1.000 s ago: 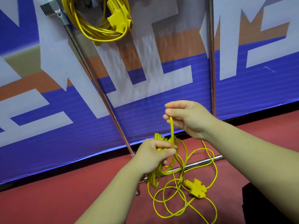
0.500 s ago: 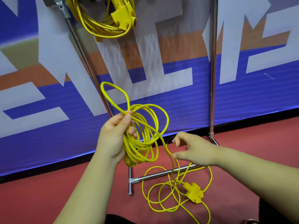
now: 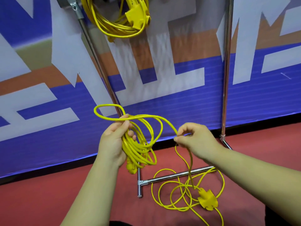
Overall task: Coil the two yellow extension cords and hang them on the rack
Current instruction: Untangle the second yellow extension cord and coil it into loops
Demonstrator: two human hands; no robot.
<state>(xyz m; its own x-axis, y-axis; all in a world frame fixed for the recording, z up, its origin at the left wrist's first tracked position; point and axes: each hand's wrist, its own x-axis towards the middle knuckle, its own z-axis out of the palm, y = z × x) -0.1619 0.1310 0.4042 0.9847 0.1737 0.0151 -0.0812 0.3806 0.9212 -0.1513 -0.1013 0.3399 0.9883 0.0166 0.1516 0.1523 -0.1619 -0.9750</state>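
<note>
One coiled yellow cord (image 3: 114, 25) with its socket block hangs from the top of the metal rack (image 3: 96, 59). My left hand (image 3: 112, 142) grips a bundle of loops of the second yellow cord (image 3: 138, 147), its plug dangling below the palm. My right hand (image 3: 193, 139) pinches the same cord's running strand a little to the right of the bundle. From there the strand drops to loose loops on the floor (image 3: 175, 193), which end at a yellow socket block (image 3: 207, 200).
The rack's two chrome uprights stand against a blue, white and orange banner (image 3: 162, 103). Its foot bars (image 3: 175, 176) lie on the red floor (image 3: 40, 201) under the loose loops. A dark shape shows at the bottom edge.
My left hand rose with the bundle and gained loops. My right hand dropped low to the strand, then came up beside the bundle, pinching the cord.
</note>
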